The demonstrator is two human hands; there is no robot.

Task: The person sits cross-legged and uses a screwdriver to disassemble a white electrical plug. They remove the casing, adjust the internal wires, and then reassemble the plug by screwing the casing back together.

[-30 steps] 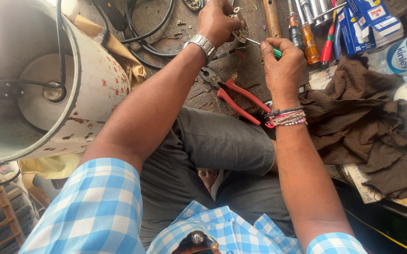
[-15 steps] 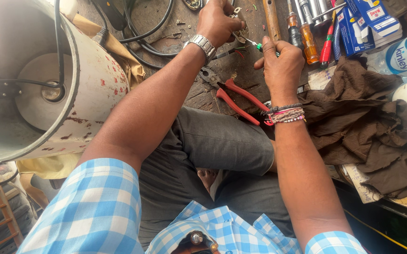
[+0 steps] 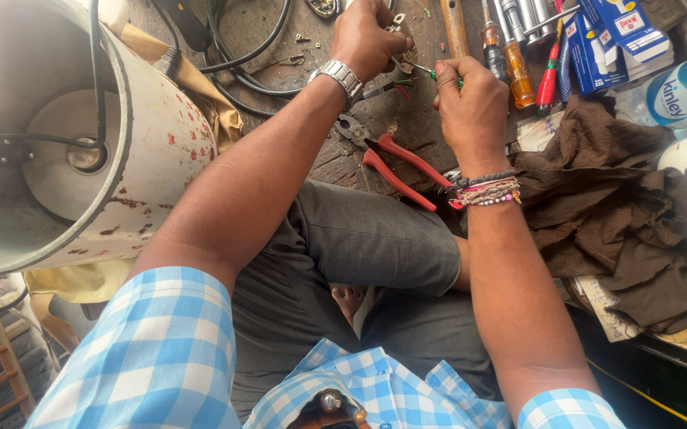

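My left hand (image 3: pixel 365 36), with a metal watch on the wrist, is closed around a small metal electrical part (image 3: pixel 400 24) at the top of the view. My right hand (image 3: pixel 473 103), with beaded bracelets at the wrist, grips a thin green-handled screwdriver (image 3: pixel 435 75) whose tip points at that part. Thin coloured wires (image 3: pixel 391 87) trail from the part. Red-handled pliers (image 3: pixel 391 159) lie on the worn wooden surface (image 3: pixel 343 163) just below both hands.
A large white rust-spotted drum (image 3: pixel 81 151) with black cables (image 3: pixel 236 59) stands at left. Several screwdrivers (image 3: pixel 510 56), blue boxes (image 3: pixel 609 36), a plastic bottle (image 3: pixel 681 87) and a brown cloth (image 3: pixel 621 199) lie at right. My grey-trousered knee (image 3: pixel 359 238) is below.
My right hand has moved up and left, bringing the green screwdriver's tip in to the small part held by my left hand. The left hand has stayed put.
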